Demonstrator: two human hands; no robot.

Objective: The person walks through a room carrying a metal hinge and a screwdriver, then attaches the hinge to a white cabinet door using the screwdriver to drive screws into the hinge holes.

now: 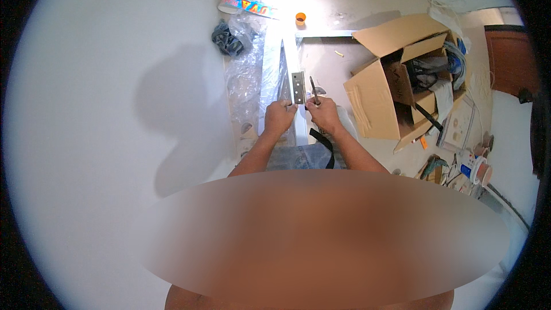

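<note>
A metal hinge [298,88] with several screw holes lies along a long white bar [289,57] in front of me. At its lower end my left hand [279,117] is closed, with the thumb against the hinge's near edge. My right hand [325,116], just right of the bar, is closed round a slim dark tool [314,89] like a pen, its narrow end pointing away from me. The tool stands apart from the hinge, close to its right side. My fingertips are small here and partly hidden.
Clear plastic wrap [244,80] and a black bag [227,39] lie along the left wall. An orange cup [301,19] stands at the far side. On the right, an open cardboard box [373,100] holds cables and dark items. Tools and a white-and-blue container [468,167] sit further right.
</note>
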